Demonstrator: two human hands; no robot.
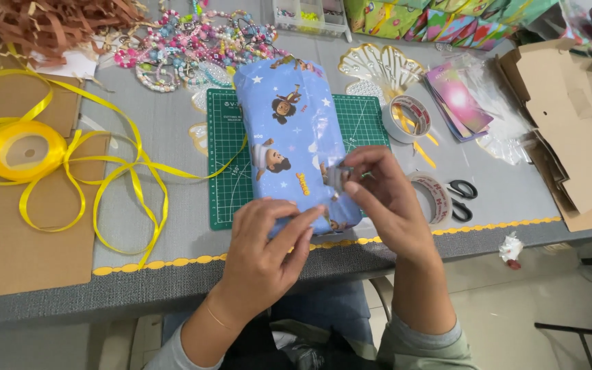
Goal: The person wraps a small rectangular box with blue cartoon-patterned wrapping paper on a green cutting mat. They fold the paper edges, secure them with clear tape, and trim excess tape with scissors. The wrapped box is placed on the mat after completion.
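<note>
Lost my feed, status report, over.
Both hands on parcel: left hand presses near end, right hand pinches paper fold. Tape rolls, scissors beside; nothing blocking.

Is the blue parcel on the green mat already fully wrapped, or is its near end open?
Cannot tell. Blue paper covers the parcel on top, but the left hand and right hand hide its near end.

A blue cartoon-print wrapped package (294, 140) lies on the green mat (224, 175) — colourful boxes (440, 20) behind.

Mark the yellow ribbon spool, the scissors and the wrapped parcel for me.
yellow ribbon spool (25, 151), head view, on the spool's flat top face.
scissors (462, 195), head view, on the black handles.
wrapped parcel (289, 130), head view, middle of the blue paper.
</note>
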